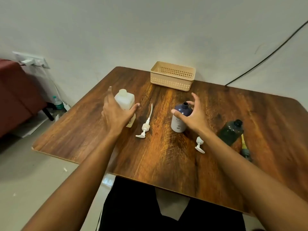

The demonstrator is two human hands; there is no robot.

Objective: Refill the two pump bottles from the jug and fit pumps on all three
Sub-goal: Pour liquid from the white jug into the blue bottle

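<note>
Both hands reach in, each grip released, nothing held yet.
Left hand (115, 114) should seize the jug (125, 102) low; right hand (191, 112) should steady the blue bottle (179, 120) on the bench (166, 155).

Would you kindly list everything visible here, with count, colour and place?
Jug: one, translucent white, table left, uncapped.
Bottles: two, open; navy and white, centre; dark, right.
Pumps: three, lying flat; white, centre-left; white, near right forearm; yellow-grey, right.
Basket: one, beige, table back.
Table: one, brown wood.
Water bottle: one, clear, floor left.
Cable: one, black, wall right.
Left hand: open, at jug.
Right hand: open, at navy bottle.
</note>
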